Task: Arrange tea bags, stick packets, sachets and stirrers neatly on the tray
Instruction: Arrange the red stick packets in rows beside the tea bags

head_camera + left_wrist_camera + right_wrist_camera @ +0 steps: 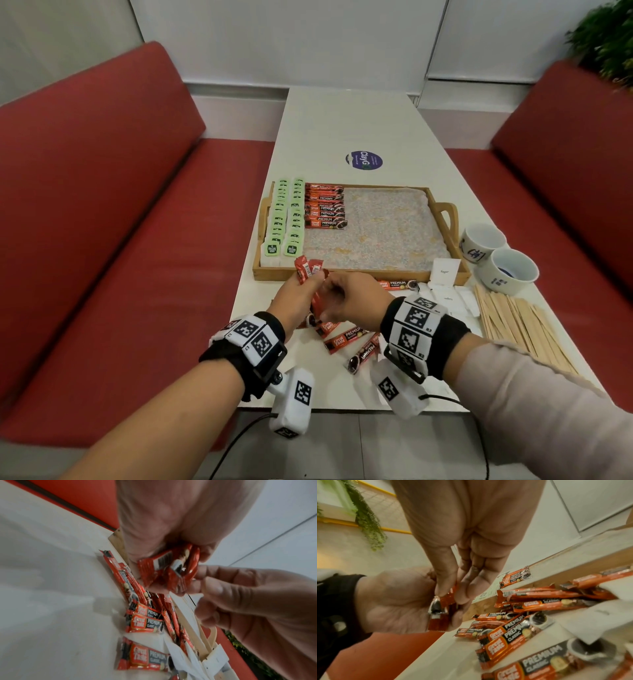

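Note:
My left hand (301, 282) grips a bundle of red stick packets (307, 270) upright, just in front of the wooden tray's (359, 274) front-left corner. My right hand (329, 286) pinches one packet of that bundle (449, 595) between thumb and fingers. On the tray, green tea bags (284, 219) lie in two columns at the left, with a column of red stick packets (325, 209) beside them. More red stick packets (346, 337) lie loose on the table under my hands. White sachets (445, 270) and wooden stirrers (520, 325) lie to the right.
Two white cups (483, 243) (510, 270) stand right of the tray, by its handle. A round blue sticker (363, 161) marks the white table behind the tray. Red benches (102, 240) flank the table. The tray's patterned floor (387, 222) is bare on the right.

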A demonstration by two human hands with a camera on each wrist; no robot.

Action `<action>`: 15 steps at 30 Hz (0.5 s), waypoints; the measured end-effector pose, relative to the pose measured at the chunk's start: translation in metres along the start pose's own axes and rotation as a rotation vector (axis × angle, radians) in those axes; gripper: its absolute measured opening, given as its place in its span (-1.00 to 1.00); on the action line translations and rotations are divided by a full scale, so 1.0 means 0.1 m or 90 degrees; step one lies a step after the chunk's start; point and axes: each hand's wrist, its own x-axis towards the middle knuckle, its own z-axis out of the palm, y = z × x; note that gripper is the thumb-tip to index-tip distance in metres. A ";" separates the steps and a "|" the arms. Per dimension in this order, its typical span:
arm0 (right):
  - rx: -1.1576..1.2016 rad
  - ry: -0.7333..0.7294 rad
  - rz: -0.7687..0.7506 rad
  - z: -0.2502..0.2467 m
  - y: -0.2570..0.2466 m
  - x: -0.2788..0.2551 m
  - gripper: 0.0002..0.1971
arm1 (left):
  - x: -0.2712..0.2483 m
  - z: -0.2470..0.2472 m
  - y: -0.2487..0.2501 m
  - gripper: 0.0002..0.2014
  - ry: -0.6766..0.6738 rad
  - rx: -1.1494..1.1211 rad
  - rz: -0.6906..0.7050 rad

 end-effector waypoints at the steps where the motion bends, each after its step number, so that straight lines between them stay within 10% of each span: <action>1: -0.006 -0.002 0.003 -0.02 0.01 -0.01 -0.68 | 0.01 -0.02 0.00 -0.80 0.012 -0.009 -0.007; 15: -0.558 -0.237 0.009 0.22 0.27 -0.06 -0.33 | -0.02 -0.14 0.02 -0.80 0.042 0.011 -0.013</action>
